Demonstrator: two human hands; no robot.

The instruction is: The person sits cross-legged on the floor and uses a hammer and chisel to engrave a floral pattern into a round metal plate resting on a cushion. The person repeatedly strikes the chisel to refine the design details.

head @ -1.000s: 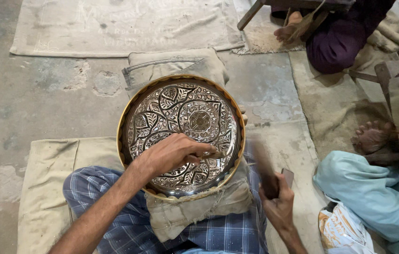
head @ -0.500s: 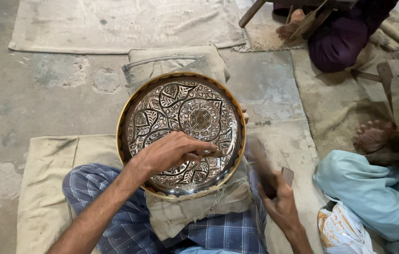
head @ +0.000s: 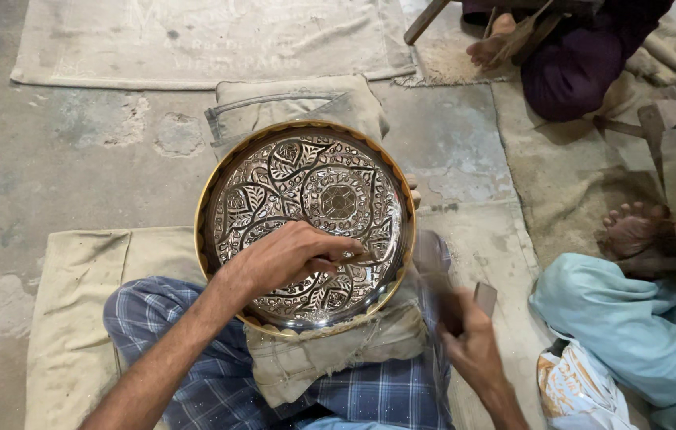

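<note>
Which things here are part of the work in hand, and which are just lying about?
In use:
- engraved round metal tray
- thin chisel in the left hand
- hammer, blurred, in the right hand
- cloth cushion under the tray

Lying about:
- sackcloth mat
- printed bag

- The head camera is looking steeply down from above, close over the person's lap.
- It is facing forward across the floor, catching seated neighbours along the top and right edges.

Engraved tray (head: 306, 199) on cushion (head: 338, 350), perhaps atop lap.
</note>
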